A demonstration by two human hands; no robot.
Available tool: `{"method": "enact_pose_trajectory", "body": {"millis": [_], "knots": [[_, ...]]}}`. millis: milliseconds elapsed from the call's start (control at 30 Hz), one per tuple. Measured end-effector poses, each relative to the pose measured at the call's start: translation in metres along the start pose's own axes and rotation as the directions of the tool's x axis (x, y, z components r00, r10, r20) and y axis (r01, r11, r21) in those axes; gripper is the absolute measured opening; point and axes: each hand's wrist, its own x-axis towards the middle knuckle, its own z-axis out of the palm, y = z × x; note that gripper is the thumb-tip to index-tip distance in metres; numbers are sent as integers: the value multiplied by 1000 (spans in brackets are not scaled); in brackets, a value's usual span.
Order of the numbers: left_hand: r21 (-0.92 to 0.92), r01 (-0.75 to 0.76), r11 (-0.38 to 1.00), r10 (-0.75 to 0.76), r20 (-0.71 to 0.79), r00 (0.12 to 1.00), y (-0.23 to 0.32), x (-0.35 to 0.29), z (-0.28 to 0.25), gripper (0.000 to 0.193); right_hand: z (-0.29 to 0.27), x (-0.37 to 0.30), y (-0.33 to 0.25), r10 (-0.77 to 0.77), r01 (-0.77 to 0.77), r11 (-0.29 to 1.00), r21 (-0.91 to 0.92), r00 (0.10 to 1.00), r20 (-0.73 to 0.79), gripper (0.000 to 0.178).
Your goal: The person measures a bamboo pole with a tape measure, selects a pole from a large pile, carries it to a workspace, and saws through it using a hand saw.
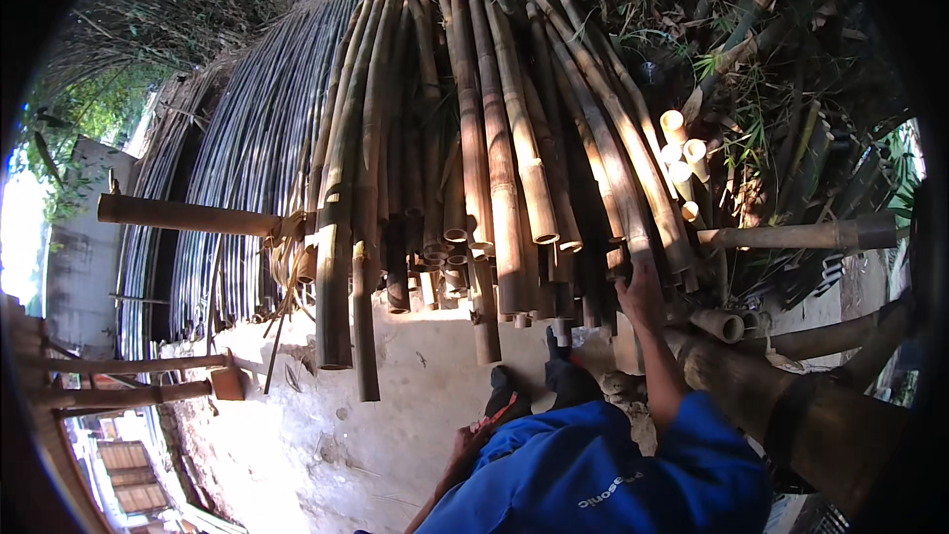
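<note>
My right hand [643,289] reaches forward and grips the near end of a long bamboo pole [621,183] on the right side of the pile. Its fingertips are partly lost in shadow. Low in front of my body, my left hand [469,445] is closed on a thin red object [494,417], too small to identify. Many more bamboo poles [504,188] lie side by side, their cut ends toward me at uneven lengths. One thick pole [336,277] sticks out farther than most at the left of the pile.
A horizontal bamboo bar [188,216] juts out at the left, and another bar [791,235] at the right. Thinner dark poles [247,138] are stacked at far left. Thick bamboo [732,376] lies close by my right arm. Pale concrete floor [395,435] stretches below the pole ends.
</note>
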Motion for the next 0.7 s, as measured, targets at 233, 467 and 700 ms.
{"method": "enact_pose_trajectory", "body": {"millis": [233, 467, 700], "knots": [[-21, 143, 989, -144, -46, 989, -11, -11, -1, 39, 70, 71, -4, 163, -161, 986, -36, 983, 78, 39], [-27, 214, 977, -215, -156, 964, -34, -36, 5, 39, 118, 74, -18, 297, -224, 927, -299, 929, 223, 63], [16, 189, 982, -186, -130, 974, -34, -43, 9, 38, 178, 89, 17, 567, -646, 754, -120, 547, 617, 60]]}}
